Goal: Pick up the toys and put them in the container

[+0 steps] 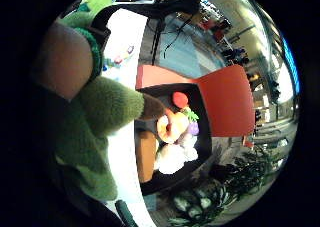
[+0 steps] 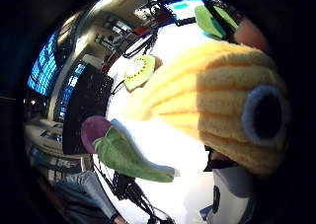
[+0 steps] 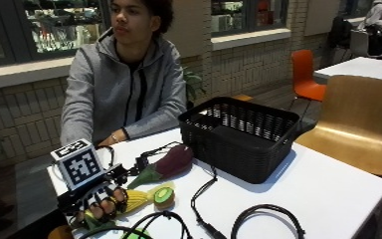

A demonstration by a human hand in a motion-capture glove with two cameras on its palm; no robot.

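I see a white counter [image 3: 323,194] across the lower frame. On it: a black basket [image 3: 240,137] at centre, a plush eggplant [image 3: 168,164] left of it, a kiwi half [image 3: 164,195] lower left.

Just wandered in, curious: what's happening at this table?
A person is clearing plush toys into a black basket. The gloved right hand grips a yellow corn toy near the table's edge. A kiwi toy and an eggplant toy lie on the table, not yet in the basket.
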